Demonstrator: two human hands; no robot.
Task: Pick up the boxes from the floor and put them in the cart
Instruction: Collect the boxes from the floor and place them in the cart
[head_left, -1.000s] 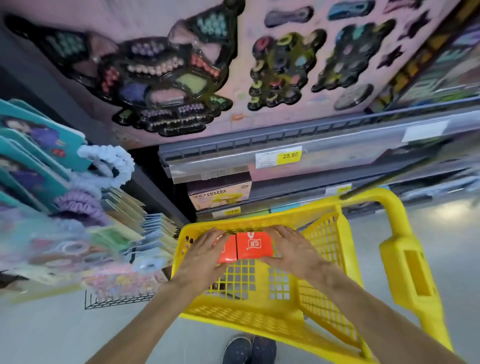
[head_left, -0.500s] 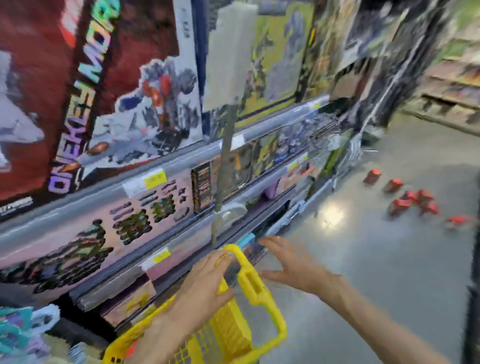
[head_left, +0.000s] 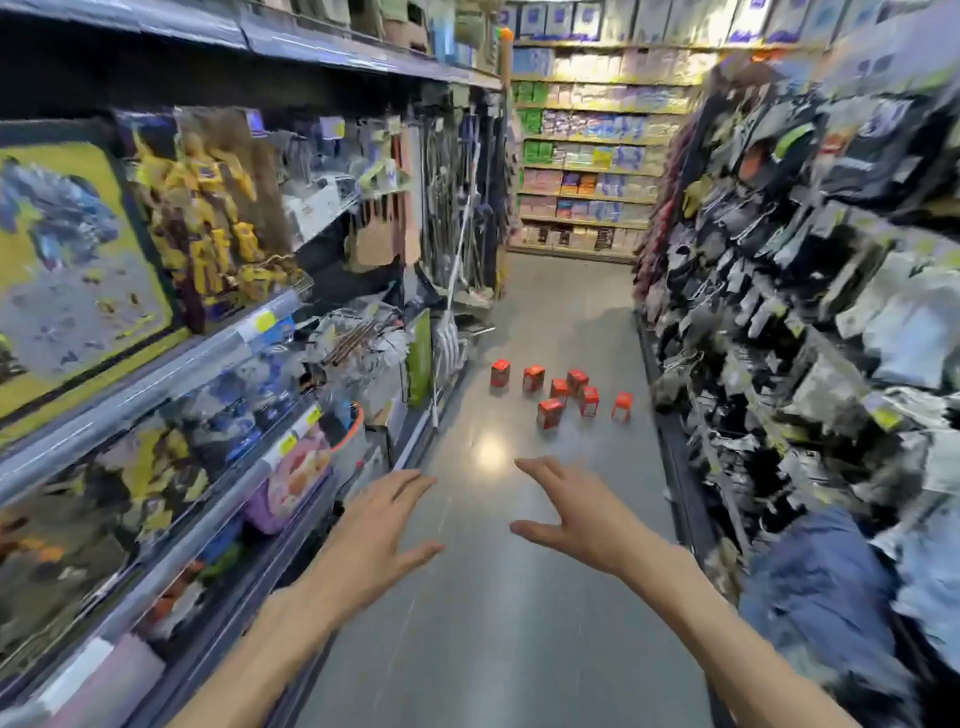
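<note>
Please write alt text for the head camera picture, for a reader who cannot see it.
Two empty, open hands, left hand and right hand, reach forward down a shop aisle toward seven small red boxes on the grey floor. Stocked shelves line both sides.

Store aisle. Floor (head_left: 519, 597): smooth grey, glossy, with one ceiling-light reflection (head_left: 490, 451). Left shelving (head_left: 208, 353): tiered, stocked with boxed toys. Right rack (head_left: 779, 312): hanging packaged goods, blurred. Far shelving (head_left: 587, 156): brightly lit, closing the aisle end.
</note>
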